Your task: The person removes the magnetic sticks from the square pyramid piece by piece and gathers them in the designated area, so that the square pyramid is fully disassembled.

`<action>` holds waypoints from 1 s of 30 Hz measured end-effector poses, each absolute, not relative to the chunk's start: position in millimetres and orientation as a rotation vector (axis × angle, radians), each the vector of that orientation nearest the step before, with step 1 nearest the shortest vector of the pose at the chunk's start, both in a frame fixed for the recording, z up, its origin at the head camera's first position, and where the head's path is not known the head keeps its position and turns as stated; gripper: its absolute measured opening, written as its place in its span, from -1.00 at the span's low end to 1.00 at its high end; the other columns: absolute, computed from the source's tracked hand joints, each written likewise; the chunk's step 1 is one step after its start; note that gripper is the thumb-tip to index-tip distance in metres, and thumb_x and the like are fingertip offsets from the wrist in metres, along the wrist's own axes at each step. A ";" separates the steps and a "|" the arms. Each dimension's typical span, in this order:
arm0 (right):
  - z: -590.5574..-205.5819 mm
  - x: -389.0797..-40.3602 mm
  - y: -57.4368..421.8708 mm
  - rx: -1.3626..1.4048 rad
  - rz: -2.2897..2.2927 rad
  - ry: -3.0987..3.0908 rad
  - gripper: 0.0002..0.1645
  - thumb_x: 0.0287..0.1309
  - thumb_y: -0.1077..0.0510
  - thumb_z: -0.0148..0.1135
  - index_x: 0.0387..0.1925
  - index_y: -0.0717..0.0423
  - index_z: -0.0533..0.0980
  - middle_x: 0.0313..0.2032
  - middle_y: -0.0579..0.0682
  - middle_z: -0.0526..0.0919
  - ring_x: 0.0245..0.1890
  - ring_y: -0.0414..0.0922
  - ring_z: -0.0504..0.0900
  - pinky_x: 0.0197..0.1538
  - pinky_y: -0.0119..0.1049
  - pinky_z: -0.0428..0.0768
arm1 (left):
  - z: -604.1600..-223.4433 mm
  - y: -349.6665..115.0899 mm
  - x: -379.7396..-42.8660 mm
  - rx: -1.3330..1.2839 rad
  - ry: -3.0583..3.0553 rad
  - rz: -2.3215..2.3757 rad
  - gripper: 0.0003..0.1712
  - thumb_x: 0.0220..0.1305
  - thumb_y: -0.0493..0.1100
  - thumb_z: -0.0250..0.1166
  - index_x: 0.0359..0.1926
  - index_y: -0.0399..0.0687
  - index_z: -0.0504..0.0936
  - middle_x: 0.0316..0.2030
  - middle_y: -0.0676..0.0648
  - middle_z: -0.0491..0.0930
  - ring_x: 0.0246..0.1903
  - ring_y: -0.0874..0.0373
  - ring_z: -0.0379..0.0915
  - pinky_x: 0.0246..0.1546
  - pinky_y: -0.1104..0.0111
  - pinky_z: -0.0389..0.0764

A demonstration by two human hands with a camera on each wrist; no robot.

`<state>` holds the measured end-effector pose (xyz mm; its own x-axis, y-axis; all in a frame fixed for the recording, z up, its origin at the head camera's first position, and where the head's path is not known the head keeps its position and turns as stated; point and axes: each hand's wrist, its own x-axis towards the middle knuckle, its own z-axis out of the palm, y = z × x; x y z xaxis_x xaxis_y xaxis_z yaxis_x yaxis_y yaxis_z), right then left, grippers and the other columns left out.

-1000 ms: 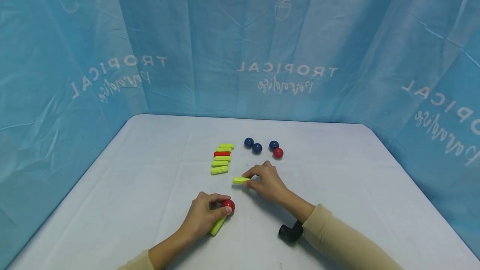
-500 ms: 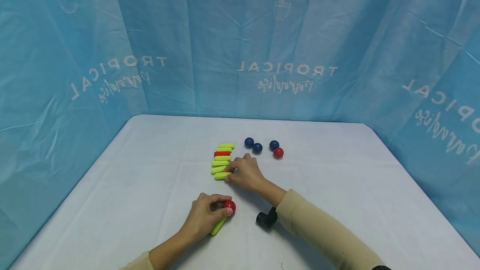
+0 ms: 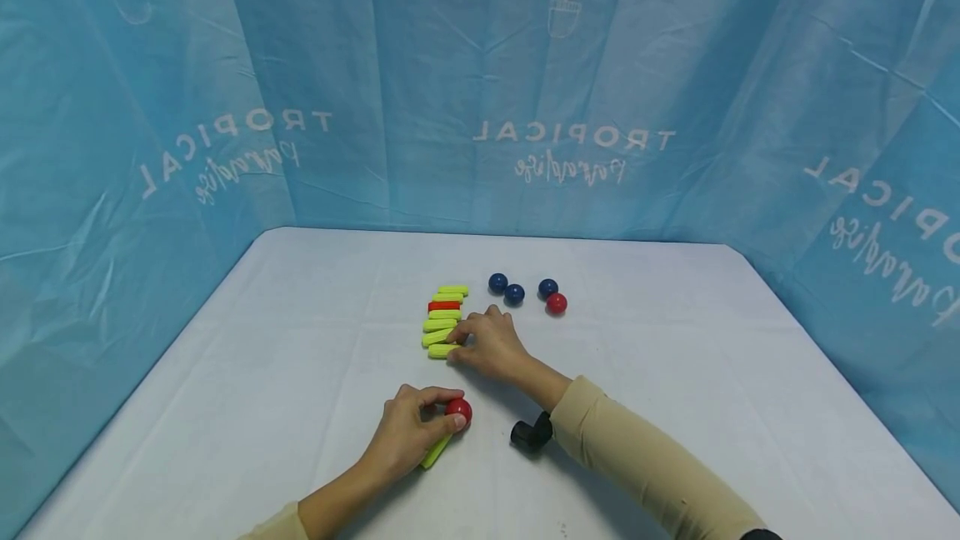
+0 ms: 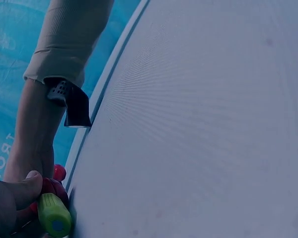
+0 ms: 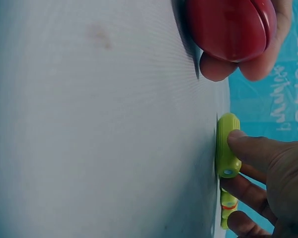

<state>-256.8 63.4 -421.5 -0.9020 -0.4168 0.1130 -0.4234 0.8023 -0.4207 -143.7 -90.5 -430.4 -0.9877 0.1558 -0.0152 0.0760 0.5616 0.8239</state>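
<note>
My left hand (image 3: 408,432) pinches a glossy red ball (image 3: 460,412) between thumb and index finger. A ribbed yellow-green stick (image 3: 437,450) runs from the ball back under that hand; whether the two are joined I cannot tell. In the right wrist view the red ball (image 5: 226,27) shows a groove. My right hand (image 3: 491,344) pinches the right end of another yellow-green stick (image 3: 441,352), which lies at the near end of a row. Several sticks (image 3: 439,326) make up that row, all yellow-green but for one red stick (image 3: 444,306). The right wrist view shows the thumb on the pinched stick (image 5: 228,148).
Two dark blue balls (image 3: 498,283) sit right of the row. Further right, another blue ball (image 3: 548,288) touches a red ball (image 3: 557,303). Everything lies on a white-covered table (image 3: 322,340). A black device (image 3: 531,435) is strapped at my right wrist. Blue curtains (image 3: 420,90) enclose the table.
My right hand has moved left and away from me, bringing its stick to the near end of the row. In the last half second both hands have stayed nearly still.
</note>
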 end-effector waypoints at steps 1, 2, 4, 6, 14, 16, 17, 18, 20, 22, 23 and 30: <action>-421.7 -256.9 63.2 0.690 0.698 -2.969 -0.69 -0.07 -0.05 0.44 -0.20 -0.19 0.67 -0.25 -0.22 0.69 -0.12 -0.15 0.38 0.05 -0.16 0.29 | -430.5 -90.6 -143.6 0.201 2.699 1.416 -0.61 -0.01 0.01 0.45 -0.09 0.13 0.70 -0.28 0.04 0.57 -0.22 0.14 0.26 -0.27 0.31 0.17; -421.8 -256.9 63.2 0.689 0.694 -2.971 -0.69 -0.07 -0.05 0.44 -0.20 -0.19 0.67 -0.23 -0.21 0.69 -0.10 -0.15 0.39 0.06 -0.16 0.29 | -430.6 -90.6 -143.6 0.203 2.699 1.416 -0.61 -0.01 0.01 0.45 -0.09 0.13 0.69 -0.28 0.04 0.57 -0.22 0.14 0.26 -0.27 0.30 0.17; -422.0 -257.0 62.9 0.682 0.689 -2.976 -0.69 -0.07 -0.06 0.43 -0.20 -0.20 0.68 -0.19 -0.20 0.69 -0.09 -0.15 0.39 0.06 -0.16 0.29 | -430.9 -90.7 -143.7 0.206 2.702 1.413 -0.61 -0.01 0.02 0.45 -0.09 0.14 0.69 -0.28 0.04 0.57 -0.22 0.14 0.25 -0.27 0.30 0.17; -421.8 -256.9 62.7 0.676 0.682 -2.980 -0.70 -0.07 -0.06 0.43 -0.20 -0.20 0.68 -0.15 -0.19 0.69 -0.08 -0.15 0.39 0.07 -0.16 0.29 | -431.1 -90.8 -143.8 0.212 2.708 1.411 -0.61 -0.01 0.02 0.45 -0.08 0.15 0.69 -0.28 0.05 0.56 -0.22 0.14 0.25 -0.27 0.30 0.16; -420.7 -258.6 60.6 0.669 0.665 -2.974 -0.74 -0.06 -0.04 0.43 -0.24 -0.19 0.67 -0.30 -0.23 0.67 -0.16 -0.17 0.36 0.03 -0.19 0.28 | -431.2 -91.1 -143.9 0.223 2.727 1.404 -0.61 0.00 0.02 0.44 -0.09 0.15 0.69 -0.28 0.06 0.58 -0.22 0.16 0.26 -0.25 0.30 0.16; -420.6 -259.5 59.2 0.660 0.652 -2.964 -0.75 -0.07 -0.04 0.44 -0.27 -0.18 0.66 -0.35 -0.24 0.65 -0.18 -0.17 0.36 0.01 -0.20 0.27 | -430.9 -90.8 -143.9 0.223 2.723 1.404 -0.60 0.00 0.03 0.44 -0.08 0.15 0.69 -0.28 0.06 0.58 -0.22 0.15 0.26 -0.25 0.29 0.16; -420.5 -259.9 58.6 0.654 0.642 -2.959 -0.76 -0.07 -0.05 0.44 -0.28 -0.18 0.66 -0.36 -0.24 0.64 -0.19 -0.17 0.36 0.00 -0.20 0.27 | -430.7 -90.6 -144.0 0.223 2.718 1.407 -0.60 0.00 0.03 0.44 -0.07 0.15 0.69 -0.27 0.06 0.58 -0.21 0.15 0.26 -0.25 0.29 0.16; -420.4 -260.3 57.8 0.649 0.635 -2.954 -0.76 -0.07 -0.05 0.44 -0.29 -0.18 0.66 -0.37 -0.24 0.64 -0.20 -0.17 0.36 -0.01 -0.20 0.28 | -430.6 -90.3 -144.0 0.220 2.714 1.408 -0.60 0.00 0.03 0.44 -0.07 0.15 0.69 -0.27 0.06 0.57 -0.21 0.15 0.25 -0.25 0.29 0.16; -419.7 -260.7 56.7 0.640 0.624 -2.949 -0.75 -0.08 -0.06 0.44 -0.28 -0.17 0.66 -0.36 -0.23 0.65 -0.20 -0.17 0.36 -0.01 -0.20 0.28 | -430.3 -89.6 -144.2 0.221 2.712 1.411 -0.60 0.00 0.03 0.44 -0.07 0.15 0.69 -0.28 0.06 0.58 -0.21 0.15 0.26 -0.25 0.29 0.16; -418.9 -260.9 56.3 0.630 0.618 -2.954 -0.73 -0.08 -0.08 0.44 -0.27 -0.17 0.65 -0.34 -0.22 0.66 -0.20 -0.17 0.37 0.00 -0.20 0.29 | -430.1 -88.9 -144.5 0.220 2.715 1.412 -0.61 0.00 0.02 0.44 -0.08 0.16 0.69 -0.29 0.07 0.58 -0.21 0.15 0.27 -0.25 0.29 0.15; -418.1 -260.9 56.5 0.625 0.628 -2.959 -0.72 -0.08 -0.08 0.44 -0.26 -0.16 0.65 -0.33 -0.21 0.66 -0.20 -0.17 0.37 0.00 -0.20 0.29 | -430.1 -88.6 -144.6 0.218 2.717 1.413 -0.62 0.00 0.01 0.44 -0.08 0.16 0.69 -0.29 0.08 0.58 -0.22 0.15 0.27 -0.25 0.29 0.15; -411.9 -261.2 67.1 0.530 0.773 -2.952 -0.70 -0.04 -0.10 0.41 -0.22 -0.16 0.66 -0.31 -0.19 0.64 -0.14 -0.15 0.37 -0.04 -0.20 0.30 | -430.3 -86.6 -145.1 0.219 2.726 1.412 -0.63 -0.01 0.00 0.45 -0.10 0.17 0.70 -0.31 0.10 0.60 -0.23 0.17 0.28 -0.23 0.28 0.14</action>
<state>-261.2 67.1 -411.9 -0.9405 -0.3150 0.1272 -0.3370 0.8169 -0.4681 -145.1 -86.6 -430.3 -0.9878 0.1552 0.0088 0.0967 0.5692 0.8165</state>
